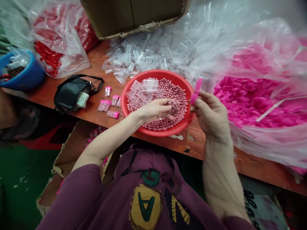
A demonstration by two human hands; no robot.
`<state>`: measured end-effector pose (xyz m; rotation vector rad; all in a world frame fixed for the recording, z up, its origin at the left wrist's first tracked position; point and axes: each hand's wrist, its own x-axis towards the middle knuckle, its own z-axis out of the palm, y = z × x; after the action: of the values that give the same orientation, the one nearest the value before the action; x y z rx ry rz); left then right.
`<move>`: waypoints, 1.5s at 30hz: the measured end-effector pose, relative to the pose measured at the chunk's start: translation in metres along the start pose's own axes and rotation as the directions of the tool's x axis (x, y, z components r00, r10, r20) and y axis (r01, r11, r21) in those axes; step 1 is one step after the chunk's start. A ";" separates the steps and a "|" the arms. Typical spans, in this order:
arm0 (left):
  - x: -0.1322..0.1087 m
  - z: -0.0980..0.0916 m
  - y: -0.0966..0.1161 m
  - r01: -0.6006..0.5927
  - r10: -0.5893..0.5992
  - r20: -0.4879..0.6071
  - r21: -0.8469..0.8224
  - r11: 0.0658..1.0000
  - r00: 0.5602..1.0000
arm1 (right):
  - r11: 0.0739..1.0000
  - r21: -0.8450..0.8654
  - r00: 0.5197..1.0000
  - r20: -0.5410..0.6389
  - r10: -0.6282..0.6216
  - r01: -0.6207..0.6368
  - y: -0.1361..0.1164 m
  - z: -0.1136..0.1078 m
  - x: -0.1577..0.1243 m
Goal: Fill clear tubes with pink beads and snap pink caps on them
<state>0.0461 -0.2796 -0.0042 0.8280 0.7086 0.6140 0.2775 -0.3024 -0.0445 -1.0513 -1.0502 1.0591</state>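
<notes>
Carefully, my right hand (211, 116) pinches a pink plastic piece (196, 91) between its fingers (200, 101); my left hand (155, 110), fingers loosely together, lies over pink beads (172, 95) in a red basin (163, 73), placed on the bench (96, 60) within both hands' reach.

Blur and cut-off edges around the red plastic basin (155, 74)

The pink piece (197, 91) pinched in the right hand (211, 116), right of the basin, is too blurred to show its shape. Over the basin, the left hand (153, 110) hides the beads (168, 89) beneath it, and its fingertips' hold cannot be made out. Left of the basin, the contents of the small pink-capped vials (107, 91) are too small to tell. Beyond it, the cardboard box (129, 16) runs off the top edge; to its right, film veils the plastic bag of pink parts (254, 99), which the right edge cuts off.
</notes>
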 end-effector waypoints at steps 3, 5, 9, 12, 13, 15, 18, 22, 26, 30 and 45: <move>-0.008 0.002 -0.007 -0.036 0.035 -0.038 -0.023 0.999 0.999 | 0.963 -0.249 0.983 0.170 -0.062 0.104 -0.009 0.032 -0.002; -0.015 0.001 -0.009 -0.050 0.047 -0.081 -0.033 0.998 0.996 | 0.898 -0.383 0.958 0.260 -0.121 0.217 -0.011 0.040 -0.005; -0.030 -0.004 -0.008 -0.031 0.025 -0.086 -0.075 0.997 0.996 | 0.786 -0.479 0.898 0.387 -0.210 0.391 -0.008 0.038 -0.008; -0.036 -0.005 -0.010 -0.018 0.002 -0.126 -0.123 0.992 0.992 | 0.817 -0.474 0.926 0.333 -0.180 0.329 -0.004 0.037 -0.009; -0.036 -0.004 -0.011 -0.023 0.001 -0.156 -0.140 0.990 0.988 | 0.840 -0.461 0.944 0.286 -0.165 0.286 -0.003 0.038 -0.009; -0.036 -0.001 -0.015 -0.041 0.003 -0.226 -0.161 0.986 0.974 | 0.874 -0.431 0.967 0.209 -0.143 0.223 -0.001 0.041 -0.011; -0.034 0.004 -0.019 -0.049 -0.002 -0.287 -0.170 0.984 0.958 | 0.872 -0.427 0.963 0.221 -0.153 0.237 -0.002 0.046 -0.015; -0.033 0.007 -0.018 -0.021 -0.030 -0.323 -0.154 0.988 0.946 | 0.855 -0.437 0.950 0.255 -0.179 0.279 -0.002 0.051 -0.019; -0.036 0.006 -0.016 0.012 -0.061 -0.316 -0.154 0.988 0.947 | 0.860 -0.418 0.936 0.313 -0.164 0.291 0.000 0.050 -0.021; -0.035 0.005 -0.016 0.042 -0.094 -0.325 -0.164 0.986 0.941 | 0.855 -0.419 0.918 0.369 -0.147 0.305 0.004 0.046 -0.021; -0.032 0.002 -0.019 -0.006 -0.090 -0.365 -0.256 0.967 0.927 | 0.786 -0.469 0.894 0.387 -0.227 0.402 0.002 0.046 -0.021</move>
<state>0.0319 -0.3134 -0.0086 0.4582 0.9691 0.8166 0.2291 -0.3157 -0.0418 -1.1059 -1.7953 0.6649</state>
